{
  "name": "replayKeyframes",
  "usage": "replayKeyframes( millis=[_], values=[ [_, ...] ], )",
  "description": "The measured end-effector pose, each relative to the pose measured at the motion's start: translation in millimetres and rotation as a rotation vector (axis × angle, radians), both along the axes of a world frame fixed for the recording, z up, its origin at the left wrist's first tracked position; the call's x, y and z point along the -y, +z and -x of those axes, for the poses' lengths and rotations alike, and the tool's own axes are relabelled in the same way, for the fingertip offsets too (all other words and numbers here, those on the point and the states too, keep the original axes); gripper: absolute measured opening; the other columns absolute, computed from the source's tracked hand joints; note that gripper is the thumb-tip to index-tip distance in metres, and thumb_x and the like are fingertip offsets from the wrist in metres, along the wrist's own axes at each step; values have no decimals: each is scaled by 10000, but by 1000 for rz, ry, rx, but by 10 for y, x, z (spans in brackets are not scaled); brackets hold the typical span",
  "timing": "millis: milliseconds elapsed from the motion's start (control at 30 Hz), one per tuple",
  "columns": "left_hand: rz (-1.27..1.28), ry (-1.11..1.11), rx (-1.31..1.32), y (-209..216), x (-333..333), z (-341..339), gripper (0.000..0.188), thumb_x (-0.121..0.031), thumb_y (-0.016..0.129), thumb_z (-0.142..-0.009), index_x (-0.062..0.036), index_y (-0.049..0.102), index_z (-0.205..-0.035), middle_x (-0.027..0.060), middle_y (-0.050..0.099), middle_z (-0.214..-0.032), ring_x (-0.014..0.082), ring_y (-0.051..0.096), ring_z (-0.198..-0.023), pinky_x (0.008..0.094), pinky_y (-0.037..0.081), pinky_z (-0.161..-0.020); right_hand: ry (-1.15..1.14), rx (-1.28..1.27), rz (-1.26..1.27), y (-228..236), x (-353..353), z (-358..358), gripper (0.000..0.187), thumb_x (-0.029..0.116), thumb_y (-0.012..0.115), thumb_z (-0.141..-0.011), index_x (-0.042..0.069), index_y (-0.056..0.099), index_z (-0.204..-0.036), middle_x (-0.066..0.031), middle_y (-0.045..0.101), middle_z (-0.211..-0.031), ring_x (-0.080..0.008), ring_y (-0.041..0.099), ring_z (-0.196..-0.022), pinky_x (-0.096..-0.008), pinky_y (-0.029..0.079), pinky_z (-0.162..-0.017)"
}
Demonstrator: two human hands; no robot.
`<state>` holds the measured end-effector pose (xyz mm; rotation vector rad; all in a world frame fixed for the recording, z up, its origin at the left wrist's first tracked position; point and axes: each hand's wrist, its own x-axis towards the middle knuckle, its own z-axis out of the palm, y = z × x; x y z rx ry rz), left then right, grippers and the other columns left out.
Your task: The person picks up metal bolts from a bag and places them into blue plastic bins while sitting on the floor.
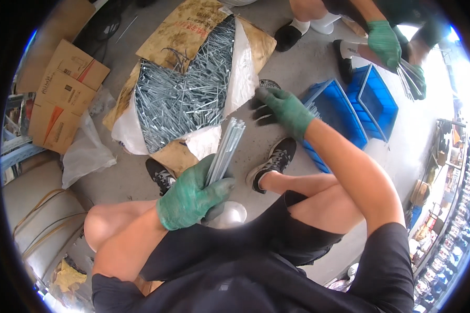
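Note:
My left hand (190, 198), in a green-coated glove with dark fingers, is closed around a bundle of thin silvery metal rods (227, 148). The bundle stands nearly upright above my lap, its top ends roughly level. My right hand (287, 110), gloved alike, hovers to the right of the bundle with its fingers stretched out and nothing visible in them. Beyond both hands, a large heap of loose metal rods (185, 104) lies jumbled in an opened white and brown sack (240, 78) on the floor.
Two blue crates (344, 112) stand at the right, the nearer partly behind my right forearm, with some rods showing inside. A co-worker's gloved hands (385, 44) hold rods at the upper right. Cardboard (62, 96) and a clear plastic bag (89, 154) are at the left.

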<state>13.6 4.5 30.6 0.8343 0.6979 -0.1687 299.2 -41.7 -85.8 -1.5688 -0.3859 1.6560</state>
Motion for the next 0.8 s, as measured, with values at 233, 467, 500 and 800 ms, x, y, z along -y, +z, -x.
replayKeyframes(
  millis=[233,467,500,800],
  values=[
    [-49,153,-82,-158,-265,-25,279,-266,657,-1004,-37,514,-1075,8,530,-674,97,494,-488,253,392,-423,491,1184,55,-1976,-137,-764,458,245,725,-837,142,661,-1279,-219,676,-1192,-428,636,-1114,-472,508,-982],
    [-97,256,-230,-343,-302,-17,336,-342,647,-1012,-37,511,-1048,18,493,-616,103,443,-434,257,360,-403,263,1202,-87,-2632,-222,-493,485,124,704,-844,152,637,-1323,-196,659,-1250,-392,626,-1128,-435,509,-951],
    [-96,254,-277,-338,-314,-21,340,-345,644,-1014,-36,509,-1054,20,488,-609,105,440,-424,259,358,-401,200,1255,-126,-2656,-215,-457,471,83,696,-842,156,660,-1306,-183,676,-1227,-376,642,-1097,-409,513,-928],
    [-68,201,-294,-362,-343,-226,368,-396,590,-1035,-45,510,-1113,34,495,-609,113,435,-404,256,346,-389,309,1109,176,-2730,-101,-819,261,168,618,-900,123,738,-1127,-165,707,-1182,-320,680,-1089,-414,544,-916]
  ],
)
